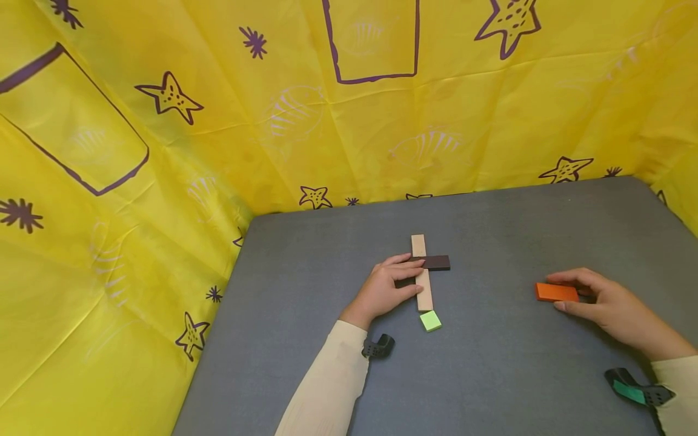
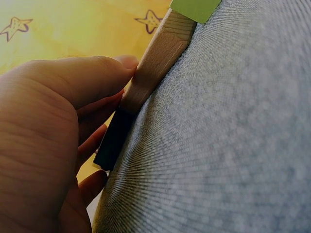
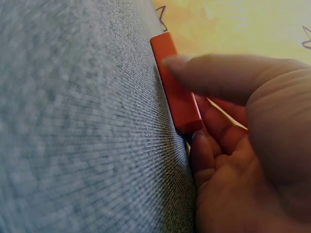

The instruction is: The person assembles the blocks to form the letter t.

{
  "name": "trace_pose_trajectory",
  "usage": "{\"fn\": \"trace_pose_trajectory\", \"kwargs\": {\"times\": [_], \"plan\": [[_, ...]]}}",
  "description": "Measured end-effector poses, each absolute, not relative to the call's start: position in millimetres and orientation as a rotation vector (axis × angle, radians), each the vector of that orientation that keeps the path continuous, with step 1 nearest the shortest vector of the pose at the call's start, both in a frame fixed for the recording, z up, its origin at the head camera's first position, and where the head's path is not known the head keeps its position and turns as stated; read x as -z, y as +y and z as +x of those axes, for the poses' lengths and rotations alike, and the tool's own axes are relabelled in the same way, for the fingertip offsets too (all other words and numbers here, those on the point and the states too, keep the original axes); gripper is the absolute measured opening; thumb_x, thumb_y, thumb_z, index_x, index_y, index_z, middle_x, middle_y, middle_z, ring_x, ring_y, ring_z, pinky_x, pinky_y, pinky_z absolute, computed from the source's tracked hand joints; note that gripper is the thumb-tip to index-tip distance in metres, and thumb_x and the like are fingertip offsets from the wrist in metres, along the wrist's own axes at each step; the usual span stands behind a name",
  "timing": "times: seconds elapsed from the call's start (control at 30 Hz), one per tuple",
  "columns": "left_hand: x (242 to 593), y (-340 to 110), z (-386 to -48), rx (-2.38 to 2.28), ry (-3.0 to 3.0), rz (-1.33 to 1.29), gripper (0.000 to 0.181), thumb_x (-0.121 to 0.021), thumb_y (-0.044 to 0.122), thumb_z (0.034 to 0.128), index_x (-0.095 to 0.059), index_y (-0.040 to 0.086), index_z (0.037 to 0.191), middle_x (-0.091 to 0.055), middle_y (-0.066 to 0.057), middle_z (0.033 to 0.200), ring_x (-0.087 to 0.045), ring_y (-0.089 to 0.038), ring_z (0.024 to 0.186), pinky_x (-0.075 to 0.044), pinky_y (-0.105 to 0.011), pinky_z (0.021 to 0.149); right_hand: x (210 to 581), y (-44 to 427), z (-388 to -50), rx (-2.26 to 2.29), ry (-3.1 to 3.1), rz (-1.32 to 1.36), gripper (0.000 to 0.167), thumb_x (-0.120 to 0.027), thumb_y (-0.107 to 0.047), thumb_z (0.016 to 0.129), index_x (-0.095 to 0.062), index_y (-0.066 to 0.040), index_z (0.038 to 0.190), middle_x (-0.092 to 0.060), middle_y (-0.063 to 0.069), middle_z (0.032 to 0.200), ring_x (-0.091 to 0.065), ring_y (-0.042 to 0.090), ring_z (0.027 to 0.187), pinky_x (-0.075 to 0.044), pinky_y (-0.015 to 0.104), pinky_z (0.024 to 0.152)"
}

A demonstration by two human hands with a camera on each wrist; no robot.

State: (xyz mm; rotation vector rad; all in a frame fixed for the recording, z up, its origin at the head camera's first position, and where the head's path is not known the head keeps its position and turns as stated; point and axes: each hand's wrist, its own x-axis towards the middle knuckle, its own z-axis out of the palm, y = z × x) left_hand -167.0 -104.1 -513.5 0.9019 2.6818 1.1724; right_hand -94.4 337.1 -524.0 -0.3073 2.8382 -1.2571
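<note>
Light wooden blocks, one at the far end [image 1: 418, 244] and a longer one nearer [image 1: 425, 292], lie in a line on the table. Between them a dark brown block [image 1: 438, 262] lies crosswise. A small green block [image 1: 430, 321] sits askew at the near end, close to the longer wooden block. My left hand [image 1: 382, 288] reaches in from the left; its thumb touches the longer wooden block's side, and its extended fingers rest at the dark block's left part, partly hiding it. Off to the right, my right hand [image 1: 616, 306] pinches an orange rectangular block [image 1: 556, 292] between thumb and fingers, against the table.
The grey cloth-covered table [image 1: 491, 375] extends around the blocks. A yellow patterned curtain [image 1: 349, 133] hangs behind and to the left of it. Black bands, one on the left wrist [image 1: 378, 346] and one on the right [image 1: 640, 389], stick out over the table.
</note>
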Motion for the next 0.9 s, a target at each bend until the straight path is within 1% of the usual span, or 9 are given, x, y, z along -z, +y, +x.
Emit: {"fn": "trace_pose_trajectory", "kwargs": {"times": [0.1,0.27,0.43,0.7,0.77,0.9], "plan": [[513.4,-104.1,-167.0,-1.168,2.687,0.906,0.046,-0.085,0.023,0.0997,-0.075,0.013,0.143,-0.065,0.012,0.149,-0.04,-0.009,0.153,-0.026,-0.052,0.125,523.4,336.7,-94.9,1.223,2.85,-0.327,0.04,-0.085,-0.014,0.098,-0.074,-0.007,0.136,-0.064,0.011,0.129,-0.047,-0.009,0.104,-0.038,0.015,0.08],[513.7,-104.0,-167.2,-1.166,2.689,0.909,0.046,-0.085,0.022,0.0993,-0.075,0.014,0.143,-0.065,0.011,0.149,-0.04,-0.009,0.153,-0.026,-0.052,0.125,521.0,335.1,-95.0,1.194,2.864,-0.346,0.039,-0.085,-0.009,0.097,-0.075,-0.006,0.134,-0.064,0.014,0.129,-0.046,-0.009,0.104,-0.037,0.015,0.079],[514.3,-104.1,-167.0,-1.166,2.691,0.907,0.046,-0.084,0.023,0.1,-0.074,0.015,0.144,-0.064,0.012,0.149,-0.04,-0.009,0.153,-0.027,-0.052,0.125,521.3,333.8,-94.7,1.188,2.888,-0.358,0.037,-0.086,-0.008,0.096,-0.076,-0.005,0.131,-0.064,0.014,0.127,-0.045,-0.009,0.103,-0.036,0.015,0.079],[514.3,-103.7,-167.0,-1.165,2.698,0.917,0.045,-0.084,0.024,0.1003,-0.074,0.014,0.144,-0.064,0.014,0.149,-0.04,-0.008,0.153,-0.027,-0.051,0.125,522.9,333.4,-94.5,1.241,2.931,-0.402,0.034,-0.088,-0.002,0.092,-0.079,-0.005,0.125,-0.065,0.001,0.118,-0.049,-0.007,0.101,-0.038,0.012,0.08],[514.5,-103.9,-166.9,-1.169,2.696,0.919,0.045,-0.084,0.023,0.1002,-0.074,0.014,0.143,-0.064,0.013,0.15,-0.04,-0.008,0.153,-0.027,-0.051,0.125,522.5,332.8,-94.5,1.24,2.933,-0.405,0.033,-0.088,-0.003,0.093,-0.08,-0.005,0.125,-0.065,0.002,0.118,-0.049,-0.007,0.102,-0.037,0.012,0.08],[514.5,-104.3,-166.7,-1.18,2.691,0.923,0.045,-0.085,0.022,0.0999,-0.074,0.013,0.143,-0.064,0.011,0.15,-0.04,-0.009,0.153,-0.025,-0.051,0.126,519.8,331.0,-94.8,1.245,2.943,-0.424,0.033,-0.088,-0.003,0.093,-0.08,-0.005,0.125,-0.066,0.007,0.119,-0.049,-0.006,0.103,-0.034,0.01,0.082]]}}
